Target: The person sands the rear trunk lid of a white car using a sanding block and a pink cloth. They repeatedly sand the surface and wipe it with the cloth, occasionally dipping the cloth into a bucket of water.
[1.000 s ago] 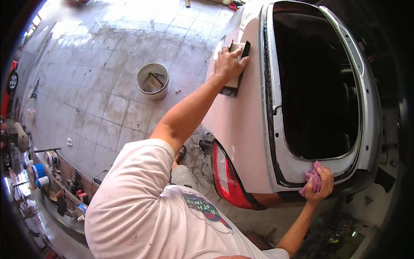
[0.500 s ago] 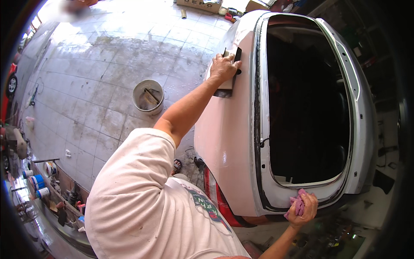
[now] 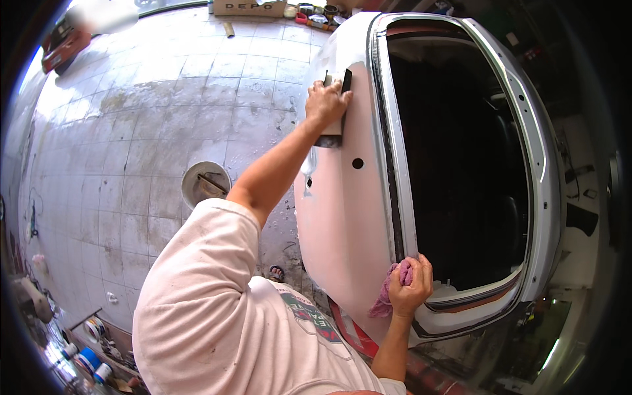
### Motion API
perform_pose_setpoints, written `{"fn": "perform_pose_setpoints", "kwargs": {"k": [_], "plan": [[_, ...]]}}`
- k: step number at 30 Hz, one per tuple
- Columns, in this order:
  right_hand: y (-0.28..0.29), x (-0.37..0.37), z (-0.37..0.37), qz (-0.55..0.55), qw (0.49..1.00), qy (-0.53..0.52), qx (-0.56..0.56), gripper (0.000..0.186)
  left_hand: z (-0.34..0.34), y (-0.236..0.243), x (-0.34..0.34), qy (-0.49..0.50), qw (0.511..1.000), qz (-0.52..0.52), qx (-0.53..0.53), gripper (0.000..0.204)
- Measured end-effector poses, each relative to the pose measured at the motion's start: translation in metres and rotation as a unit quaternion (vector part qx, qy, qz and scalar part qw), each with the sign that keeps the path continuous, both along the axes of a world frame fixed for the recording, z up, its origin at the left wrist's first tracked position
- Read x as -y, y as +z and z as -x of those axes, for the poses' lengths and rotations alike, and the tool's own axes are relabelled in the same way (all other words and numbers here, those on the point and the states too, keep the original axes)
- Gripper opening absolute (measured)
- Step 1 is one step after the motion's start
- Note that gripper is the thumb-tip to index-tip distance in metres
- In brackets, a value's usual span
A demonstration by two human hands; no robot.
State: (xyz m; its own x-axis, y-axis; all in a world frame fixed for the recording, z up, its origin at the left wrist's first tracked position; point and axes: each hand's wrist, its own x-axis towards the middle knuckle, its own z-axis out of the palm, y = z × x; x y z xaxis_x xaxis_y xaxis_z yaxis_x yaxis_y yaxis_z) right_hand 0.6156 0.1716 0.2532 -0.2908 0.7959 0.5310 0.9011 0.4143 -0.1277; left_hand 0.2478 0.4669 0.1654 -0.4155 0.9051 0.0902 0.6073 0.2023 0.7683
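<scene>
My left hand (image 3: 327, 103) reaches out at arm's length and presses a pale sanding block (image 3: 334, 127) against the car body panel. Dark sandpaper edges show at the block's sides and near end. Beneath it the panel (image 3: 342, 217) is a matt pinkish colour, with a round black hole (image 3: 357, 163) nearer to me than the block. Closer to my body, my right hand (image 3: 413, 289) grips a crumpled pink cloth (image 3: 382, 306) at the corner of the window opening (image 3: 461, 164). The cloth touches the panel beside the black seal channel.
A bucket (image 3: 205, 184) with a stick-like tool inside stands on the wet tiled floor (image 3: 145, 151) to the left. Paint cans (image 3: 87, 359) sit at the lower left. At the far end are a cardboard box (image 3: 250, 8) and several small containers. A red vehicle (image 3: 66, 46) shows at the far left.
My left hand and the sanding block have slid farther away along the panel, past the round hole. My right hand has carried the cloth leftward from the window's near edge. The view has shifted.
</scene>
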Motion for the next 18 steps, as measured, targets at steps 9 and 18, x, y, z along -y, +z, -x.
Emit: {"fn": "perform_pose_setpoints", "kwargs": {"k": [9,18], "plan": [[-0.015,0.012,0.000,-0.029,0.995,-0.091,0.009,0.025,-0.012,-0.047,0.079,-0.218,0.941,-0.245,-0.083,0.070],[-0.007,0.002,0.011,-0.028,0.992,-0.125,0.020,0.021,0.088,-0.063,-0.192,-0.261,0.957,-0.115,-0.055,0.071]]}}
